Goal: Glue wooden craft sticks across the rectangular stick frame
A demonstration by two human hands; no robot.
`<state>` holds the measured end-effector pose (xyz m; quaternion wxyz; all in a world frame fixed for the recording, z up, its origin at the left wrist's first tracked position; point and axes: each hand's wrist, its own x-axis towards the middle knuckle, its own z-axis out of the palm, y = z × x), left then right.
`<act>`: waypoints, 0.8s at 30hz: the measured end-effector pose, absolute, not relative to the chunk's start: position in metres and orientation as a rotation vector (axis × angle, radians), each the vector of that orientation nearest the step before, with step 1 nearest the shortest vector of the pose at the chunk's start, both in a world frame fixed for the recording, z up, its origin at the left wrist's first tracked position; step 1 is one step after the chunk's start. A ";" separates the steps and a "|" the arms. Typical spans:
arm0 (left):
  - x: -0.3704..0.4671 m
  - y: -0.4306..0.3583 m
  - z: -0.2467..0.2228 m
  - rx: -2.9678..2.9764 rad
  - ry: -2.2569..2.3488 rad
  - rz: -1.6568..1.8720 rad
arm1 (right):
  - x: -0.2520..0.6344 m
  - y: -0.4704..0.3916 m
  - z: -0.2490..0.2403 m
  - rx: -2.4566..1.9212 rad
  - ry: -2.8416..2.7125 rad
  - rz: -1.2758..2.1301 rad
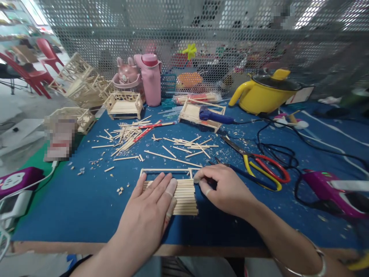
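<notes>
A small panel of pale round wooden sticks point(185, 198) lies on the blue table, with an open rectangle of sticks along its far side. My left hand point(150, 204) rests flat on the panel, fingers stretched out, covering its left part. At the panel's far right corner, my right hand point(225, 188) has thumb and forefinger pinched together against the stick ends; whatever sits between the fingertips is hidden. White wraps cover some fingertips on both hands. Just beyond, loose sticks point(190, 144) lie scattered. Beside my right hand is a pair of scissors point(266, 167) with red and yellow handles.
A blue glue gun point(216, 116) leans on a small stick-built bed point(190, 112). Another stick piece point(123, 107) stands back left, near a pink bottle point(152, 82). A yellow pot point(259, 96) stands back right. Black cords point(261, 142) cross the right side; a phone point(59, 140) stands left.
</notes>
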<state>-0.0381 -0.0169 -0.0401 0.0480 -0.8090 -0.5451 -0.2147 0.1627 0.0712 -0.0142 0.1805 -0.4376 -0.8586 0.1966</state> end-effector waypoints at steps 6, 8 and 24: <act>-0.048 -0.023 -0.032 -2.513 -1.732 -0.748 | 0.166 0.072 -0.011 -1.216 -2.331 0.565; -0.059 -0.029 -0.032 -2.402 -1.839 -0.935 | 0.166 0.073 -0.010 -1.164 -2.363 0.572; -0.079 -0.040 -0.064 -1.871 -2.589 -1.843 | 0.160 0.079 -0.008 -1.435 -2.324 0.967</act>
